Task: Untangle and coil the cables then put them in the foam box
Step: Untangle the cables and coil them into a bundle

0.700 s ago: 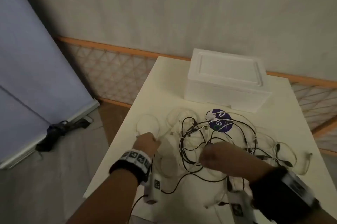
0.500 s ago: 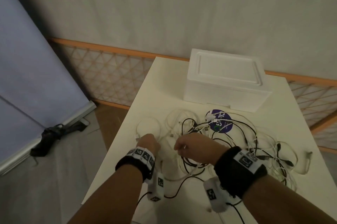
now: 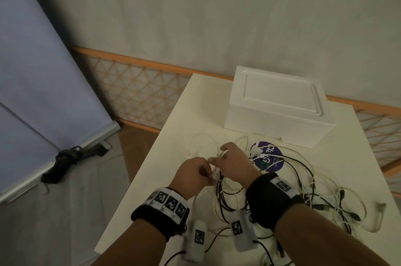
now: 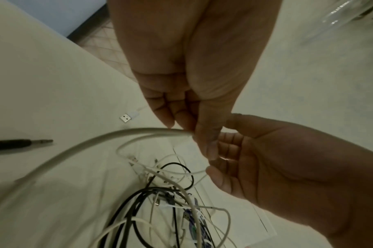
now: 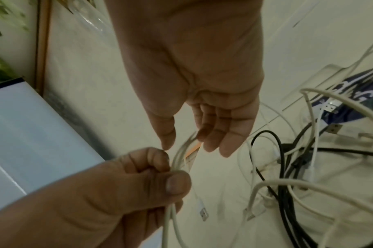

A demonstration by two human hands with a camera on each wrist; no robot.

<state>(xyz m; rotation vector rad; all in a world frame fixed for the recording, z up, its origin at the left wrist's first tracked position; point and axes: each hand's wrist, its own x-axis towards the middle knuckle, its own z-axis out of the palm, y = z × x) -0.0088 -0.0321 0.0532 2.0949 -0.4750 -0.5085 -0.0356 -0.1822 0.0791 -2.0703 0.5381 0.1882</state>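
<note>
A tangle of white and black cables (image 3: 288, 187) lies on the white table (image 3: 191, 114), in front of the white foam box (image 3: 275, 103), whose lid is on. My left hand (image 3: 206, 170) pinches loops of a white cable (image 4: 139, 131) between thumb and curled fingers, lifted off the table. My right hand (image 3: 217, 155) is just beyond it, palm towards the left hand, fingers relaxed and nearly straight. In the right wrist view the white cable (image 5: 181, 151) runs up between the right hand's (image 5: 187, 144) thumb and fingers, which touch it without closing.
A round purple sticker (image 3: 269, 156) lies under the cables near the box. A white USB plug (image 4: 128, 117) and a black jack plug (image 4: 32, 142) lie loose on the table. The table's left edge drops to the floor; an orange lattice fence (image 3: 134, 92) runs behind.
My right hand has moved left and forward from over the tangle to meet the left hand. The left hand has risen a little with the white cable in it.
</note>
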